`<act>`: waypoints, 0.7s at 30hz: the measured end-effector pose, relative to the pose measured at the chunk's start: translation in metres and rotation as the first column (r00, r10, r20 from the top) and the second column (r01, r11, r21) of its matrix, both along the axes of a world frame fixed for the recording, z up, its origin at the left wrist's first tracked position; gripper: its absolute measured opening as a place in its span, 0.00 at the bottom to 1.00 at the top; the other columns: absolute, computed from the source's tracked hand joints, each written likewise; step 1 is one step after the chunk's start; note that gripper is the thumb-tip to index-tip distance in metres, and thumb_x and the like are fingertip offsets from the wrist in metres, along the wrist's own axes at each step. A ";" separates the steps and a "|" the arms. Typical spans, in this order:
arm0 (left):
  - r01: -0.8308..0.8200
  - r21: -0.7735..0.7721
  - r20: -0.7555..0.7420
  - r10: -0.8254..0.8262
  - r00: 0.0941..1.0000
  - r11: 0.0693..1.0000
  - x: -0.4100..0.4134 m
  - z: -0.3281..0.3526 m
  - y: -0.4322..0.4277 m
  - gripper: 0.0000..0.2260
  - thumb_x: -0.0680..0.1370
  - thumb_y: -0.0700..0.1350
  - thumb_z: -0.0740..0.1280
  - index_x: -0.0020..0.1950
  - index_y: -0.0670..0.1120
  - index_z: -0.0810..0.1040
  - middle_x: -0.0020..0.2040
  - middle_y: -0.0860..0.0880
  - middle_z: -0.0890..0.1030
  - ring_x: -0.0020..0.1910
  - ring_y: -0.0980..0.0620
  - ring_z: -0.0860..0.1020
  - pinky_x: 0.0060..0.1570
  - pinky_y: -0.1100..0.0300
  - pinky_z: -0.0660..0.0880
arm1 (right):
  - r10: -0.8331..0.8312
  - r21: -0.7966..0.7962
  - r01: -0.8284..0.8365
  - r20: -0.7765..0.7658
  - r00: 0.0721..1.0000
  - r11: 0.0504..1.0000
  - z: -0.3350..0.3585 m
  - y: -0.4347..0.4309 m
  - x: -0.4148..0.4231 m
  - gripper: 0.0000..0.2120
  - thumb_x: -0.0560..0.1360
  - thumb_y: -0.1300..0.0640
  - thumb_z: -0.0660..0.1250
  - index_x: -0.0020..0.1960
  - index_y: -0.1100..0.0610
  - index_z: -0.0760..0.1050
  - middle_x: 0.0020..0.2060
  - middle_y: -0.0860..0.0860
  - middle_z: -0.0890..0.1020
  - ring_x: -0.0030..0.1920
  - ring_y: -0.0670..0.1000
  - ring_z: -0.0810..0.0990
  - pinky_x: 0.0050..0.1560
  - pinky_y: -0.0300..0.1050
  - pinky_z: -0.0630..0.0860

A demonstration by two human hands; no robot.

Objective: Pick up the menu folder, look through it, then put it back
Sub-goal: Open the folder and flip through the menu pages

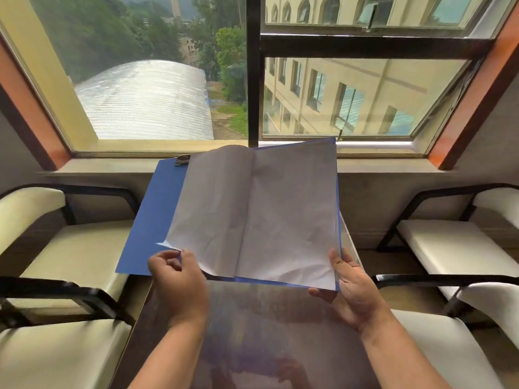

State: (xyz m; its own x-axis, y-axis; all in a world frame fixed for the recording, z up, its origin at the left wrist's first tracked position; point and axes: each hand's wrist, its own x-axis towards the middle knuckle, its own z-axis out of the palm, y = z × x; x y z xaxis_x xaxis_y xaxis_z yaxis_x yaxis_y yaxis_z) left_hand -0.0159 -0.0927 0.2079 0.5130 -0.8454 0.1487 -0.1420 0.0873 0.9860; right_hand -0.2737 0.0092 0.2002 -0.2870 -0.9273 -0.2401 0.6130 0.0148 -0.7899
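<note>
The blue menu folder is held open in the air above the table, tilted towards me, with blank white pages spread across it. A metal clip sits at its top left corner. My left hand pinches the lower corner of the left white page, which curls up off the blue cover. My right hand grips the folder's lower right corner, thumb on top of the right page and fingers underneath.
A glossy dark table lies below the folder, reaching to the window sill. Cream-cushioned chairs with black frames stand on the left and on the right. A large window fills the wall ahead.
</note>
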 end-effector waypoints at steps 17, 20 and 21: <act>0.634 0.143 0.813 -0.455 0.363 0.760 -0.059 0.012 0.038 0.15 0.76 0.65 0.67 0.55 0.58 0.81 0.49 0.53 0.79 0.52 0.47 0.77 0.53 0.49 0.76 | 0.086 -0.023 -0.086 -0.039 0.996 0.996 -0.001 0.001 0.008 0.17 0.80 0.47 0.66 0.66 0.49 0.83 0.61 0.60 0.87 0.51 0.63 0.89 0.32 0.53 0.88; 0.636 0.094 0.825 -0.417 0.380 0.766 -0.062 0.011 0.036 0.08 0.77 0.56 0.71 0.48 0.53 0.83 0.45 0.50 0.81 0.48 0.43 0.79 0.49 0.47 0.78 | 0.075 -0.006 -0.075 -0.049 0.996 0.997 -0.002 0.002 0.010 0.16 0.79 0.47 0.67 0.63 0.48 0.85 0.59 0.58 0.88 0.52 0.63 0.89 0.31 0.54 0.87; 0.637 0.081 0.831 -0.405 0.382 0.766 -0.062 0.010 0.035 0.07 0.77 0.53 0.72 0.45 0.51 0.83 0.43 0.49 0.81 0.46 0.42 0.80 0.47 0.47 0.78 | 0.072 -0.004 -0.072 -0.050 0.996 0.997 -0.003 0.002 0.011 0.16 0.78 0.47 0.68 0.63 0.48 0.85 0.59 0.58 0.88 0.52 0.63 0.89 0.31 0.54 0.87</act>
State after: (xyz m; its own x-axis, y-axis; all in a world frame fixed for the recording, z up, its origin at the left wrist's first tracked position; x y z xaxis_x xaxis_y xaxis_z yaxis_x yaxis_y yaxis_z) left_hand -0.0784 -0.0579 0.2176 -0.4426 -0.7815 0.4397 -0.6584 0.6161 0.4323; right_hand -0.2628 0.0111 0.1974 -0.2305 -0.9474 -0.2221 0.5706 0.0533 -0.8195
